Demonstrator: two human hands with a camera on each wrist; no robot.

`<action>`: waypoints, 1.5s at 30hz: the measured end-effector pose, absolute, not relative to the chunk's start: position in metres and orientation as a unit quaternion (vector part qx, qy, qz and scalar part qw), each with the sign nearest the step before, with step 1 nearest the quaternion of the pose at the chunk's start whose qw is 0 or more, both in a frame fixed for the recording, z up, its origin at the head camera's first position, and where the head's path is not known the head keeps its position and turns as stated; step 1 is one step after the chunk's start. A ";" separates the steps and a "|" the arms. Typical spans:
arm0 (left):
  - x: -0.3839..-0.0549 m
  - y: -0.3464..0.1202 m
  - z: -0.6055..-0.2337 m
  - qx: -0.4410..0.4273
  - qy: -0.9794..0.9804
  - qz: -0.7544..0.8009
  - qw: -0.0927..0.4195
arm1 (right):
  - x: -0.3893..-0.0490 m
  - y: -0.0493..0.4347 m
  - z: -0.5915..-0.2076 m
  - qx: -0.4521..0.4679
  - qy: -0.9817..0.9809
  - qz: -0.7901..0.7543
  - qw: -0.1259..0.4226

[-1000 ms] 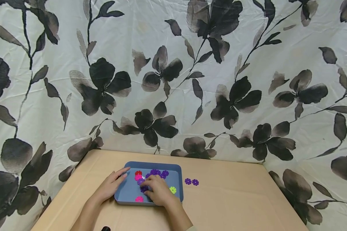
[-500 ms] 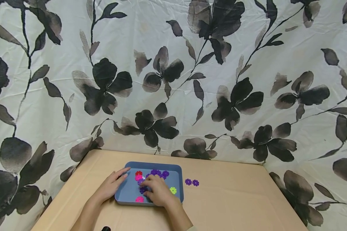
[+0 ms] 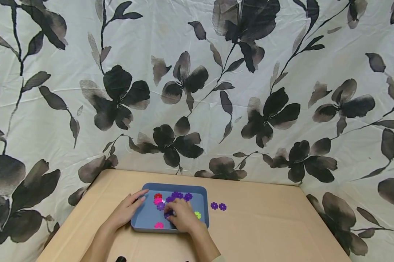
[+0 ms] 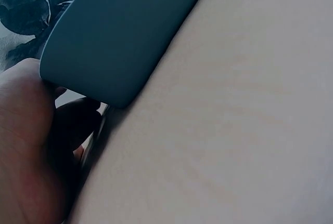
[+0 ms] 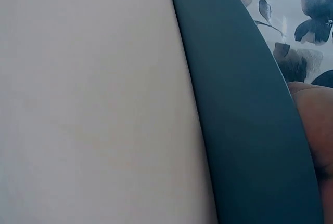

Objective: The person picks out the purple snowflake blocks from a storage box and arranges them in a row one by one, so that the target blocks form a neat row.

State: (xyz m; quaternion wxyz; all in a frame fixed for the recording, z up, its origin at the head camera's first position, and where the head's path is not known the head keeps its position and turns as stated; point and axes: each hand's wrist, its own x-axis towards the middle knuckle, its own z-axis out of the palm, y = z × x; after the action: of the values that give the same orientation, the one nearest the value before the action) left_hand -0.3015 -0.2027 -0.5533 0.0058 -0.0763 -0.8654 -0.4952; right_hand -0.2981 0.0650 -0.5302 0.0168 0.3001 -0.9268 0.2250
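Note:
A blue-grey tray [image 3: 174, 186] stands on the table with several small flower-shaped discs in it. My left hand [image 3: 123, 211] holds the tray's left side; in the left wrist view, the hand [image 4: 23, 120] has fingers against the outside near the bottom corner. Over the tray, my right hand [image 3: 184, 216] has its fingers bent and pinches a dark purple disc [image 3: 167, 215], partly hidden. Purple discs [image 3: 176, 195] lie at the back, beside a red disc [image 3: 158, 195] and a pink disc [image 3: 158, 201]. Another pink disc [image 3: 159, 225] lies in front, and a yellow-green disc [image 3: 198, 215] to the right.
Two purple discs [image 3: 218, 206] lie on the tan table [image 3: 266, 225] right of the tray. A small black object [image 3: 121, 259] shows at the bottom edge. A white floral cloth [image 3: 223, 120] hangs behind the table.
My right hand has shifted slightly right within the tray, and the dark purple disc at its fingertips has moved with it. My left hand has stayed on the tray's left side.

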 end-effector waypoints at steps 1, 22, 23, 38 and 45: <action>-0.302 -0.203 -0.553 -0.078 -0.865 -0.495 0.006 | -0.299 0.066 -0.530 0.297 -0.926 0.233 0.015; -0.303 -0.200 -0.554 -0.089 -0.867 -0.489 0.022 | -0.307 0.095 -0.525 0.288 -0.881 0.375 0.004; -0.303 -0.200 -0.554 -0.089 -0.867 -0.490 0.023 | -0.306 0.098 -0.523 0.290 -0.877 0.382 0.009; -0.300 -0.202 -0.552 -0.079 -0.862 -0.500 0.013 | -0.318 0.197 -0.503 0.188 -0.857 0.453 0.159; -0.301 -0.202 -0.553 -0.091 -0.868 -0.488 0.026 | -0.322 0.224 -0.500 0.156 -0.865 0.451 0.158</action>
State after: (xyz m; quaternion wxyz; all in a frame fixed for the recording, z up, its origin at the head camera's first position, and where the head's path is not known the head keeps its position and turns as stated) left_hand -0.3010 -0.2017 -0.5529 0.0256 -0.0912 -0.8676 -0.4882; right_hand -0.3223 0.2242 -0.5004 0.1578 0.1555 -0.8647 0.4509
